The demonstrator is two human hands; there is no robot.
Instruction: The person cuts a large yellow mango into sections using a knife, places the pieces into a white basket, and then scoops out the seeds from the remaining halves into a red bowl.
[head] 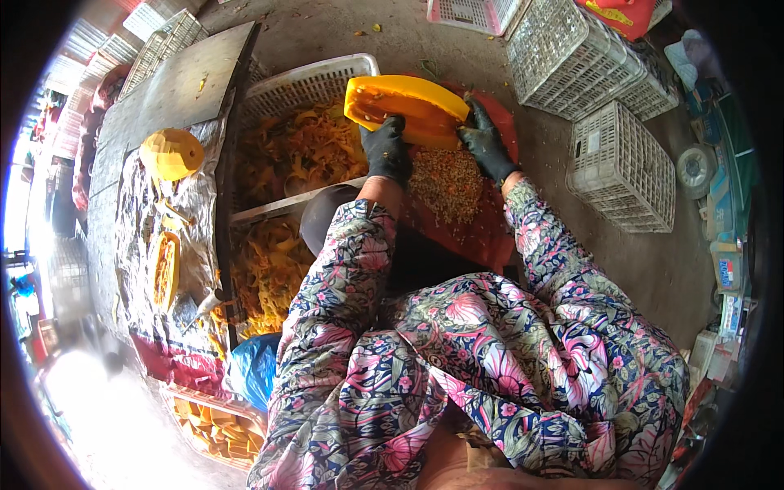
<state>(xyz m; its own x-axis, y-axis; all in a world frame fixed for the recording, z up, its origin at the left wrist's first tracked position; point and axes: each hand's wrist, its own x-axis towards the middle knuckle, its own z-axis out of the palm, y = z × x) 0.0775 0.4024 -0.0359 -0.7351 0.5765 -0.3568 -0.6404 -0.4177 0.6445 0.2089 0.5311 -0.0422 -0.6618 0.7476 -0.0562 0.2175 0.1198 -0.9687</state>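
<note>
My left hand (pixel 388 152), in a dark glove, grips the near left edge of a long, peeled, halved pumpkin (pixel 422 92). The right end of that half sits in my right hand (pixel 487 142), gloved the same way. Its hollowed orange inside faces me, with a few seeds clinging to it. Below the pumpkin, a heap of pumpkin seeds (pixel 446 184) lies on a red sheet or bag (pixel 503 135). A white plastic crate (pixel 312 72) full of pumpkin peelings (pixel 300 144) stands just left of my left hand.
On the foil-covered bench (pixel 138 208) at left sit a peeled pumpkin piece (pixel 173 154), a cut pumpkin piece (pixel 165 269), a peeler-like tool (pixel 174 211) and a knife (pixel 205 306). Pumpkin chunks (pixel 214 432) fill a crate at lower left. Grey crates (pixel 625 168) stand right.
</note>
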